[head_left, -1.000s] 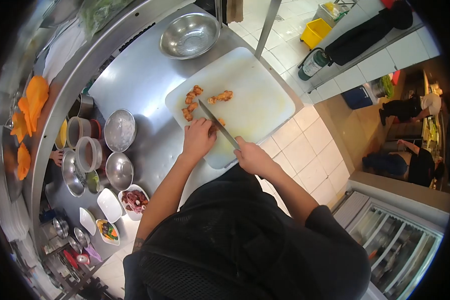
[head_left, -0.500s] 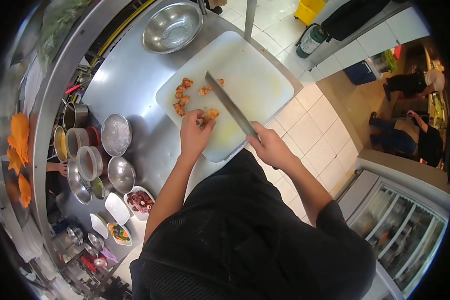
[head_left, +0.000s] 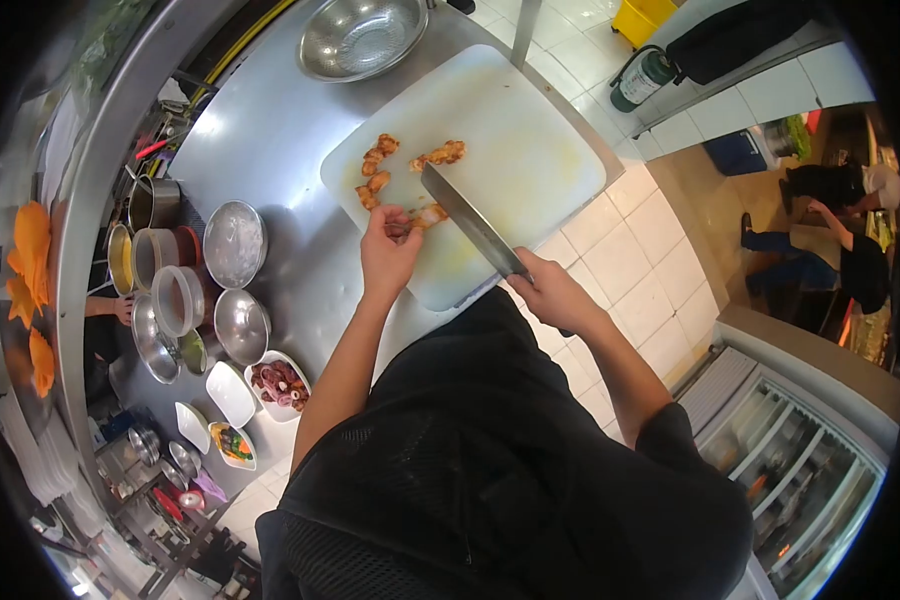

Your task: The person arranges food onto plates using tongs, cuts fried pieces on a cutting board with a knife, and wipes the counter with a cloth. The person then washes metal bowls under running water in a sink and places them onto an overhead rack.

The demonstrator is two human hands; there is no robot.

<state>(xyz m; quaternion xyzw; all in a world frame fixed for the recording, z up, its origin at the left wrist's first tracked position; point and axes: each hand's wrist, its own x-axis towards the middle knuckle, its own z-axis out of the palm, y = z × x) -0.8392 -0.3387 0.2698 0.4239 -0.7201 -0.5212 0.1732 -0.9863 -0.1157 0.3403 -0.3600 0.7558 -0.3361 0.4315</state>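
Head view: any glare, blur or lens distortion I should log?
Head view: wide-angle distortion bows the shelf rail and leaves black corners; glare whitens part of the steel table; the knife looks clear, fine detail at far left soft.

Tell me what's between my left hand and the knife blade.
In the head view, a browned piece of food lies between your left hand and the knife blade, on the white cutting board.
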